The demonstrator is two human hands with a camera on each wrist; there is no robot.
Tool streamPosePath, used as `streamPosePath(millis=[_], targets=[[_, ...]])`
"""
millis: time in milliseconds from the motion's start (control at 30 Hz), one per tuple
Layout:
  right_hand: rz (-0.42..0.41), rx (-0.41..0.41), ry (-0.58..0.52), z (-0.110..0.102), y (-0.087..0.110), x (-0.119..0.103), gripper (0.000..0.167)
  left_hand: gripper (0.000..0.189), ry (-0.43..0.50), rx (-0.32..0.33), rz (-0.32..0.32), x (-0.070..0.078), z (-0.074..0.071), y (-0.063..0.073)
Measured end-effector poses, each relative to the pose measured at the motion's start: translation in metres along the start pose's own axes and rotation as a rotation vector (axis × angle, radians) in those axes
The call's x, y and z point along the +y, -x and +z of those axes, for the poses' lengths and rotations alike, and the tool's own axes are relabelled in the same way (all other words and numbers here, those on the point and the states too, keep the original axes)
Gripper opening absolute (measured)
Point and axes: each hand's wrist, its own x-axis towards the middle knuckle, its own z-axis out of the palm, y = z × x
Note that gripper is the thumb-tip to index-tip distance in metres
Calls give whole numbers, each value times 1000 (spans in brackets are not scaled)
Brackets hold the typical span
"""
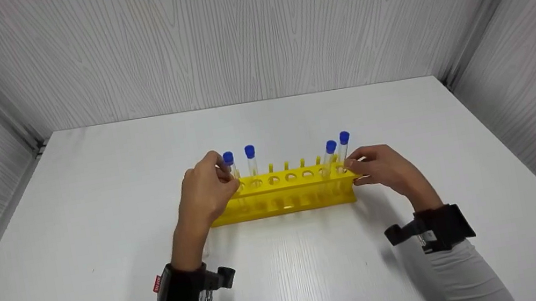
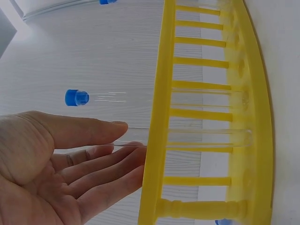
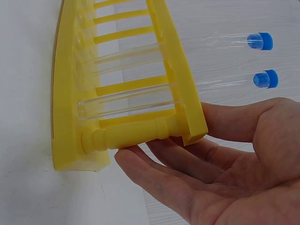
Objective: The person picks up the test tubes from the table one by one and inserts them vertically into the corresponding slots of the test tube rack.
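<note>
A yellow test tube rack [image 1: 281, 194] stands on the table, holding clear test tubes with blue caps, two towards each end. At its left end my left hand [image 1: 203, 188] pinches a test tube [image 2: 201, 137] between thumb and fingers; the tube's lower part is inside the rack. Beside it stands another test tube [image 2: 117, 97]. My right hand [image 1: 382, 166] grips the rack's right end, its thumb at the top plate and fingers under it by the end post [image 3: 131, 135]. Two tilted tubes, one with its cap [image 1: 344, 136] farthest right, lean close to that hand.
The white table [image 1: 289, 277] reaches to a grey wood-grain back wall [image 1: 237, 30], with side panels left and right. Holes in the middle of the rack hold no tubes. A small bluish thing [image 2: 223, 221] shows partly behind the rack's end in the left wrist view.
</note>
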Motion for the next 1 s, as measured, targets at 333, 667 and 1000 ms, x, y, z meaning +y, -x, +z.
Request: streamPosePath(millis=[333, 667, 1000], targets=[[18, 14, 16, 1, -4, 2, 41, 25, -18, -30, -29, 2, -1, 0], [22, 6, 0, 0, -2, 1, 42, 25, -1, -48, -51, 3, -1, 0], [3, 0, -37, 0, -2, 1, 41, 31, 1, -45, -48, 2, -3, 1]])
